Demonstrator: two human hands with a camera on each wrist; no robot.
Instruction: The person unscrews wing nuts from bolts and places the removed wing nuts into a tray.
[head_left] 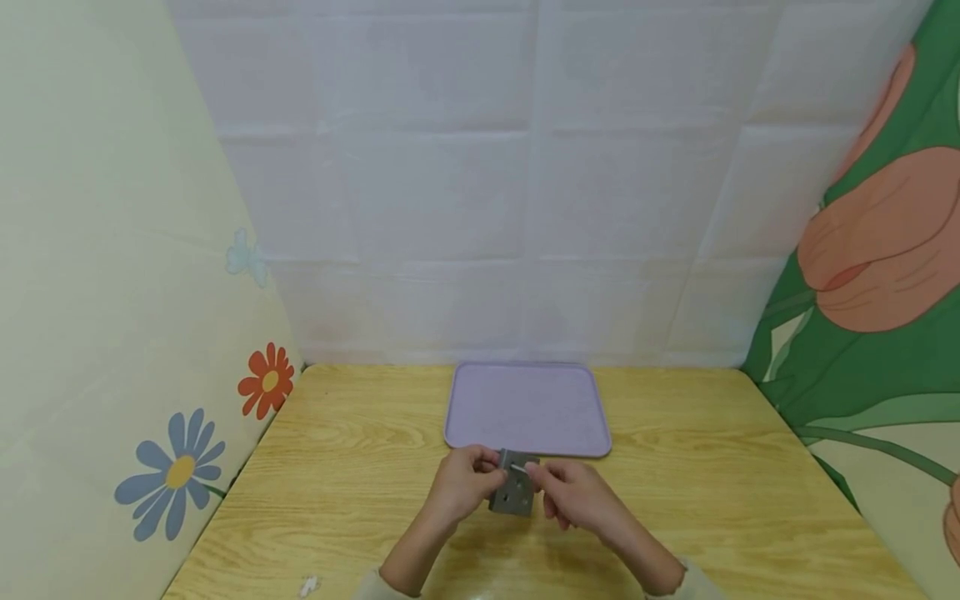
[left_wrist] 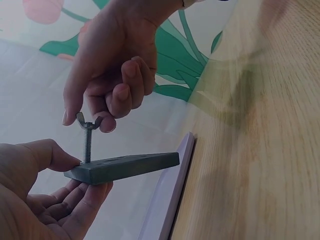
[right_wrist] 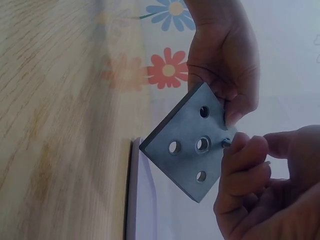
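A square grey metal plate (head_left: 513, 500) with several round holes is held above the table between both hands. My left hand (head_left: 463, 483) grips it near one corner, thumb on the upper face and fingers beneath, as the left wrist view shows. From a hole near that corner rises a wing screw (left_wrist: 88, 142), its threaded shank upright to the plate and its wings at the top. The thumb and a finger of my right hand (head_left: 581, 497) pinch the wings from either side, the other fingers curled. In the right wrist view, fingers hide most of the screw (right_wrist: 227, 142).
A lilac tray (head_left: 525, 408) lies on the wood-grain table (head_left: 360, 467), just beyond the hands and against the white back sheet (head_left: 450, 208). A small white scrap (head_left: 308, 586) is at the near left. Flower-printed sheets stand at both sides.
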